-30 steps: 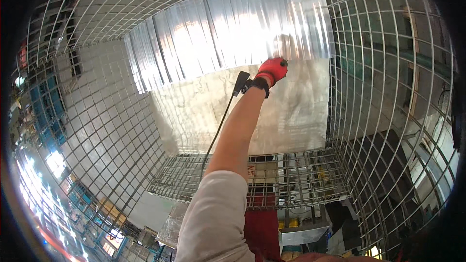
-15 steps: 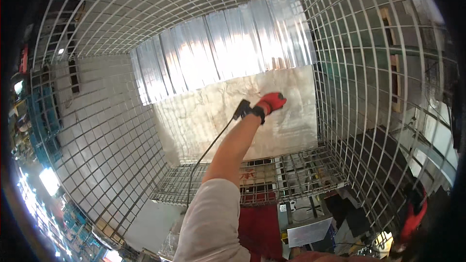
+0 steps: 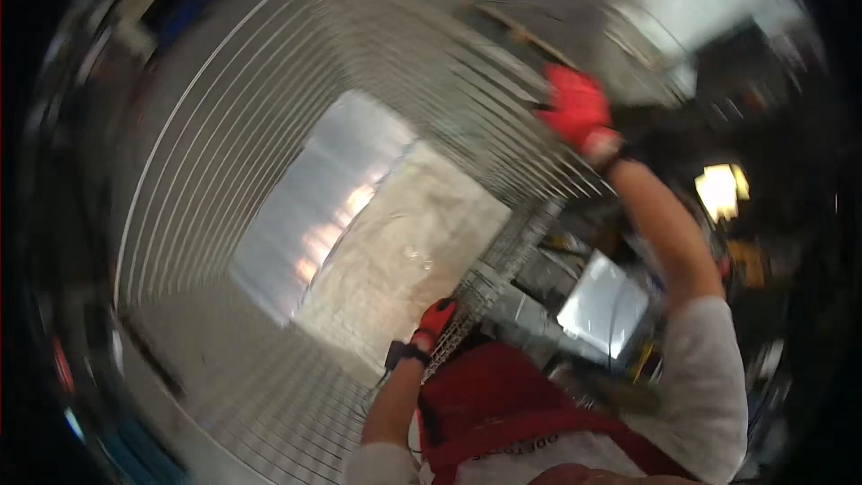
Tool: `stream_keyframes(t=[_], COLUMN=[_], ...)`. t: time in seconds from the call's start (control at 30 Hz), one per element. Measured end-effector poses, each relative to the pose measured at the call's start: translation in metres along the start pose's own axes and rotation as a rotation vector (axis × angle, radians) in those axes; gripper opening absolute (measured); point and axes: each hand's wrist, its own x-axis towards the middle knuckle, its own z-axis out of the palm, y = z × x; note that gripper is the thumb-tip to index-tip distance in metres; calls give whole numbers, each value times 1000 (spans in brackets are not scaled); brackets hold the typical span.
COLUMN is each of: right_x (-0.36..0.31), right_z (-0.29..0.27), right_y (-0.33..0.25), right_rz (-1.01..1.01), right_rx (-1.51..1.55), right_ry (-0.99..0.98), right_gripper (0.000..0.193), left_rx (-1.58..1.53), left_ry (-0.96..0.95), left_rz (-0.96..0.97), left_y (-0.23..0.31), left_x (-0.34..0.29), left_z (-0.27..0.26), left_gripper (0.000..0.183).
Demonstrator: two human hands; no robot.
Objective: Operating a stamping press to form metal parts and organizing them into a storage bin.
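- Since the earlier frame, the left hand (image 3: 437, 321) has been lowered from the far panel to the wire cage (image 3: 296, 99) edge beside the red apron (image 3: 503, 404).
- Its red-gloved fingers are seen curled on the mesh there.
- The right hand (image 3: 575, 108), gloved red, is raised against the upper mesh; its grip cannot be told through blur.
- A pale sheet (image 3: 404, 251) is seen lining the cage's far end.

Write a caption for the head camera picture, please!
Red-gloved left hand grips wire mesh cage edge low down; red-gloved right hand reaches high; view blurred.
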Motion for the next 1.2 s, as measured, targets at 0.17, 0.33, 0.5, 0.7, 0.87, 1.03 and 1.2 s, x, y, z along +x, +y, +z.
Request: stream_keyframes(t=[0.17, 0.33, 0.5, 0.7, 0.87, 1.03, 1.2], right_x=[-131, -380, -572, -686, -749, -876, -972], right_z=[-20, -4, -21, -4, -17, -12, 7], right_y=[-76, -127, -142, -201, -154, -88, -76], right_rz=[-174, -46, 608, 973, 1348, 1783, 1974], right_rx=[525, 506, 594, 647, 420, -312, 331], right_ry=[341, 85, -543, -471, -298, -111, -549], right_gripper=[52, 39, 39, 46, 59, 89, 77], left_rx=[-175, -89, -4, 344, 348, 594, 774], left_ry=[-60, -158, -224, -390, -246, -415, -548], left_rz=[-185, -190, -157, -50, -423, -449, -355], left_y=[6, 2, -10, -39, -43, -40, -58], left_x=[-62, -83, -109, -166, -218, -258, -227], left_z=[0, -1, -6, -22, -7, 21, 62], left_gripper=[37, 38, 35, 31, 34, 37, 36])
